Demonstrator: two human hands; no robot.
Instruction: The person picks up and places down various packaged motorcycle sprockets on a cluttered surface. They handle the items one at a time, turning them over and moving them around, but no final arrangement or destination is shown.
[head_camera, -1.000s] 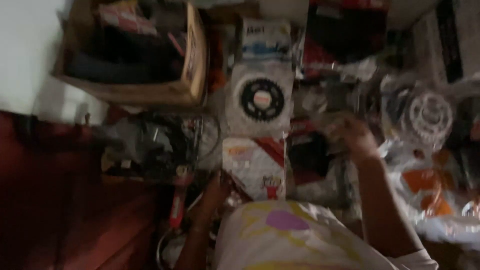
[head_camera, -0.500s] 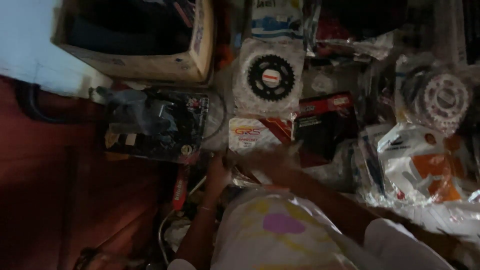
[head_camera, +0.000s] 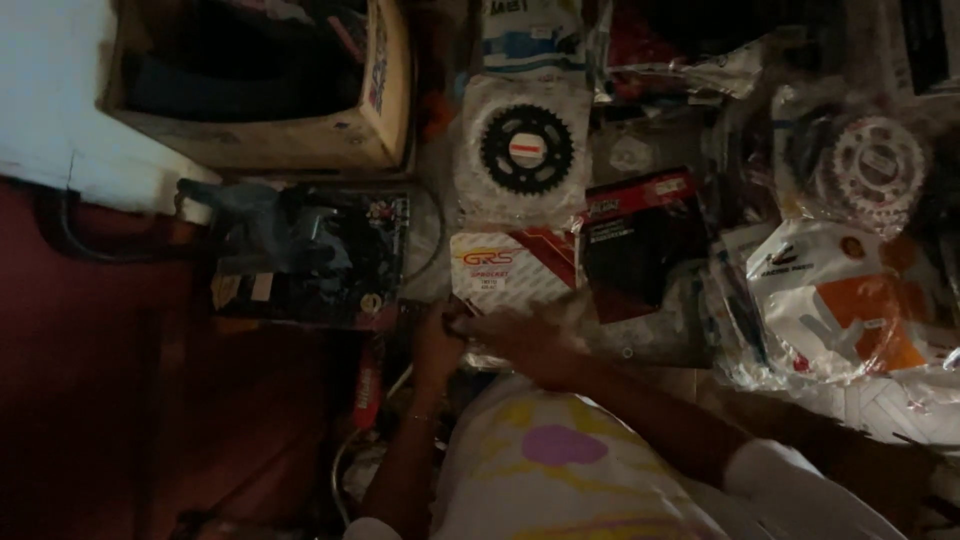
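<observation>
Head view, dim floor spread of packaged parts: the left hand (head_camera: 437, 345) and right hand (head_camera: 510, 335) meet at the lower edge of a white-and-red printed packet (head_camera: 510, 270), fingers curled against it, though the darkness leaves it unclear whether either hand truly grips it. The packet lies flat, just below a bagged black sprocket (head_camera: 527, 148) and beside a black-and-red packet (head_camera: 640, 240). Also present: a cardboard box (head_camera: 385, 90) upper left, a dark tray of hardware (head_camera: 310, 255) left of the hands, a silver sprocket in plastic (head_camera: 875, 170) far right.
</observation>
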